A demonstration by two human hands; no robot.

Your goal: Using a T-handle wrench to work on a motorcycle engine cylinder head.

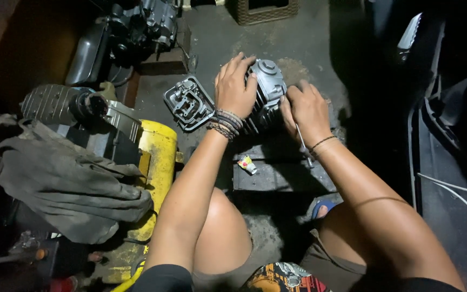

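Head view, dim workshop floor. Person is seated low, knees apart, both forearms reaching forward.

Left hand (235, 85): fingers spread and curled over the top and left side of a grey finned engine cylinder (268, 89), clasping it. Braided bracelets (224, 123) stacked on that wrist.

Right hand (308, 111): closed around a thin metal tool (302, 146), whose shaft runs down out of the palm along the wrist. The fingertips press against the right side of the cylinder. The working end of the tool is hidden behind the fingers, so its kind cannot be told. A thin dark cord circles this wrist.

The cylinder stands on the concrete floor (228, 38) at the far edge of a dark flat block (277, 173), between the two hands.

Just left of the left hand: a grey cast metal cover (188, 103) lies on the floor, open side up, close to the cylinder but apart from it.

On the block, near its left edge: a small crumpled wrapper (247, 164), white with red and yellow.

Further left: a yellow tank (158, 157), with a grey rag (66, 178) draped beside it. Top left: a dark motorcycle engine (147, 27). White cables (455, 192) run along the right edge.
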